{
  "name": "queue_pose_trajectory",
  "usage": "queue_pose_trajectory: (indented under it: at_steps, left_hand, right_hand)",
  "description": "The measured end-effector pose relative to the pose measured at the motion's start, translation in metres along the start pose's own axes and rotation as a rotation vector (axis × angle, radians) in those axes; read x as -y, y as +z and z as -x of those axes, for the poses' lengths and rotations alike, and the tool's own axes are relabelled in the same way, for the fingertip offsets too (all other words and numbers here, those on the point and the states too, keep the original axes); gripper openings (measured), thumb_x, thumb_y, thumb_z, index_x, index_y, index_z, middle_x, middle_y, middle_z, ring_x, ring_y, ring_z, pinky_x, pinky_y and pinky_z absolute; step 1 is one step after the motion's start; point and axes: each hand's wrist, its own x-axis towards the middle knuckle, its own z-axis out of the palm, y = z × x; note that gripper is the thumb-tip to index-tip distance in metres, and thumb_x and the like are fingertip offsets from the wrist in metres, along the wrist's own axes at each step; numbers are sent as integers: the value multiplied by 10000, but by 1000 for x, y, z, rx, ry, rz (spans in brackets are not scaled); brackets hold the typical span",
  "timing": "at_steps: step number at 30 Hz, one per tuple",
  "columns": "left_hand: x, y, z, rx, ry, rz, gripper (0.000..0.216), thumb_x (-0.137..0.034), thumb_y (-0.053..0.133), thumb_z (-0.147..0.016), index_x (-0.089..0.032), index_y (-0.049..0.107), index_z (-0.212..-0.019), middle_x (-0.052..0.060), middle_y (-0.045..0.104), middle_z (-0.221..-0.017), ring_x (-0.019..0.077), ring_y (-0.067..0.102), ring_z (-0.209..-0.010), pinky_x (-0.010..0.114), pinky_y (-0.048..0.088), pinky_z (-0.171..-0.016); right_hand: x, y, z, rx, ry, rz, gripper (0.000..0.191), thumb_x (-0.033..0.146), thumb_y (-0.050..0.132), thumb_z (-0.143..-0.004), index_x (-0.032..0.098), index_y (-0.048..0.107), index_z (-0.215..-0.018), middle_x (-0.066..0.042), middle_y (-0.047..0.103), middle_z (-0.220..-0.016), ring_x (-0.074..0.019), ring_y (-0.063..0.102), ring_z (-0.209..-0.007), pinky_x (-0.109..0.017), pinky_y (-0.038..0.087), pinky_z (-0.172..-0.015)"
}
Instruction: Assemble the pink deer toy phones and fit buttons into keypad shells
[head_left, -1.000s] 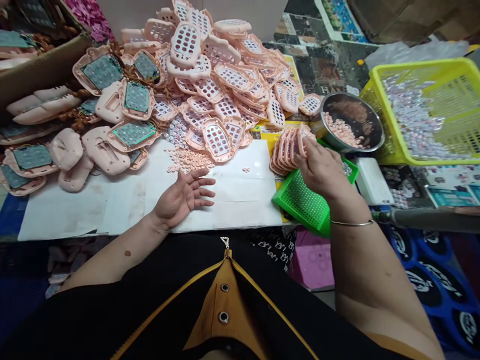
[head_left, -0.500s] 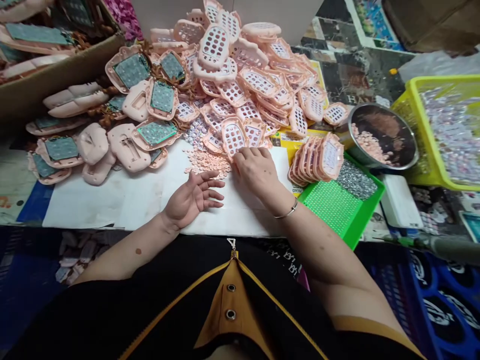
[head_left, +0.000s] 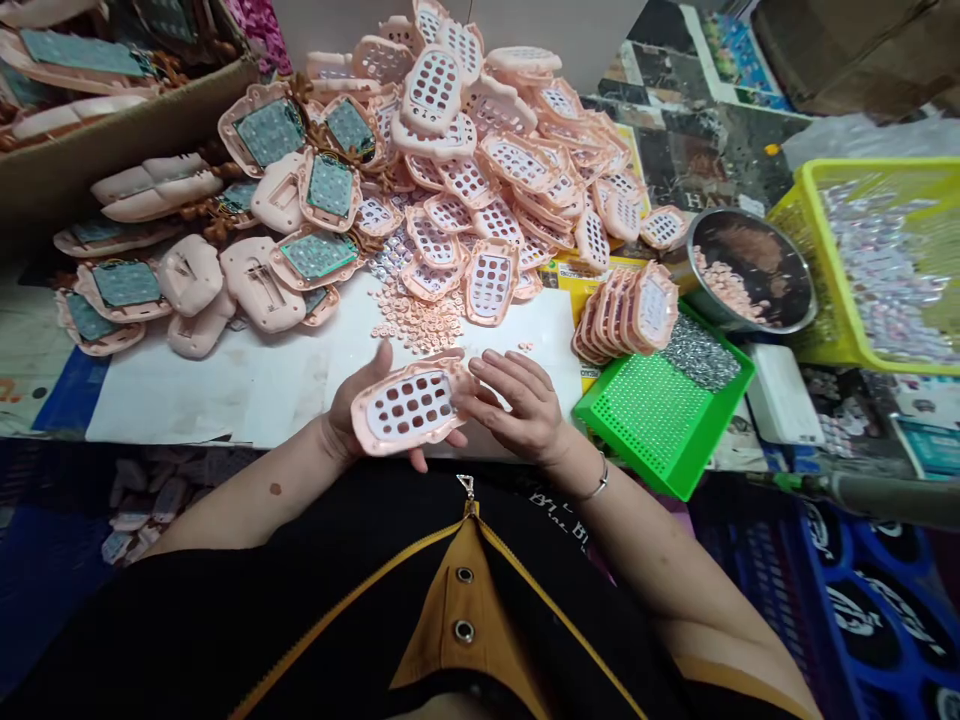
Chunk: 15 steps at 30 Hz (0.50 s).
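Note:
A pink plastic casing half [head_left: 412, 408] with rows of key holes lies tilted in my left hand [head_left: 352, 400], its fingers passing underneath. The fingertips of my right hand [head_left: 517, 405] grip the casing's right end. Just beyond them, small pink button pieces [head_left: 420, 315] lie heaped on a white sheet [head_left: 292, 385]. Another casing half [head_left: 491, 282] rests at the front of a large pile of casing halves [head_left: 517, 160]. To the right of the hands, several casing halves [head_left: 626, 310] lean together in a row.
Pink casings with green circuit boards [head_left: 124, 285] lie at left, below a cardboard box [head_left: 180, 110]. At right are a green tray [head_left: 645, 400] with small metal parts, a metal bowl [head_left: 810, 300] and a yellow basket [head_left: 817, 240] of wrapped pieces.
A casing half has come from the front of the pile into my left hand, which was empty and palm up. My right hand has moved back toward my body with it.

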Motion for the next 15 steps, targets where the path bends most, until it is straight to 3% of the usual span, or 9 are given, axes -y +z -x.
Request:
queue_pose_trajectory:
  at_steps: [2,4,6,9,12,15]
  left_hand:
    - [1,6,4,-23,8,-45,841,-489,784,-727,-218,495,-1470,224,690,-1301,431,746,-990,416,625,-586]
    - [0,10,8,-104,139,-80,852,-359,800,-682,-180,503,-1460,220,676,-1332,411,734,-1051,418,636,-706]
    - [-5,12,12,-220,329,-105,873,-336,804,-661,-135,502,-1455,223,688,-1308,395,716,-1112,436,623,-848]
    - [-14,7,15,-403,529,-117,784,-398,803,-703,-116,552,-1391,208,723,-1228,382,690,-1178,469,581,-984]
    - [-19,0,14,-471,537,-115,650,-508,734,-800,-152,593,-1325,189,699,-1283,384,707,-1139,489,625,-875]
    - [-19,-4,10,-434,495,-120,671,-536,751,-791,-168,592,-1329,181,674,-1325,355,754,-988,437,652,-695]
  right_hand:
    - [-5,4,-1,-2,98,39,376,166,600,-942,341,652,-1271,-55,759,-1254,-216,705,-1187,-436,582,-989]
    - [-14,8,-4,43,296,66,355,164,532,-960,274,650,-1276,-100,770,-1191,-237,726,-1087,-451,586,-930]
    - [-24,14,-8,144,461,46,298,188,496,-969,210,686,-1198,-131,775,-1100,-256,723,-998,-443,585,-856]
    - [-30,27,-21,265,527,-13,268,268,496,-978,166,725,-1073,-149,757,-1016,-261,694,-923,-413,566,-809]
    - [-28,43,-38,318,642,35,295,323,497,-981,157,739,-948,-141,715,-897,-258,654,-830,-402,533,-769]
    - [-27,53,-50,350,775,58,262,278,522,-944,166,726,-824,-127,676,-835,-251,623,-783,-396,503,-733]
